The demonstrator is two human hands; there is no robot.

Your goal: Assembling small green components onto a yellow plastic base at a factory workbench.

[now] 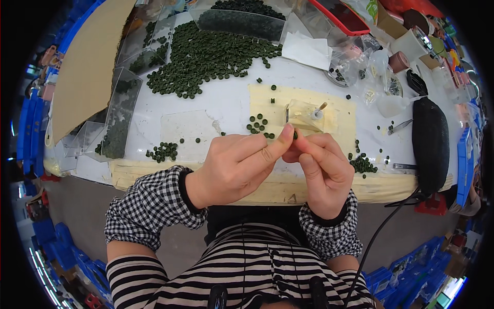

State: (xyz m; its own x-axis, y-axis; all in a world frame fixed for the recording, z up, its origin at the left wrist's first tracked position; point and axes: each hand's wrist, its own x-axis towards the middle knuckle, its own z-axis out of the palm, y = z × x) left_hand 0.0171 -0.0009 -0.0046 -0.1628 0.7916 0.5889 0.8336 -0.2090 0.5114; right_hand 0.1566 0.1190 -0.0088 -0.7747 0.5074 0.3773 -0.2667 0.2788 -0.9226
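A small dark green ribbed disc point(295, 135) is pinched at the fingertips in front of me. My left hand point(239, 165) is closed, its thumb and forefinger pressed against the disc's left side. From the right, the fingers of my right hand point(325, 172) meet the same disc, also closed. Parts of the disc are covered by the fingertips. Just beyond my hands stands a small fixture point(309, 114) with an upright pin, on a cream-coloured taped board point(339, 108). Several like discs point(257, 124) lie left of the fixture, and another little pile point(363, 164) lies beside my right hand.
A large heap of green discs point(206, 56) covers the back left, near clear plastic trays point(119, 110) and a cardboard sheet point(85, 72). A black padded bundle point(431, 144) lies at the right edge. White paper point(307, 50) and a red-edged phone-like object point(342, 16) are at the back.
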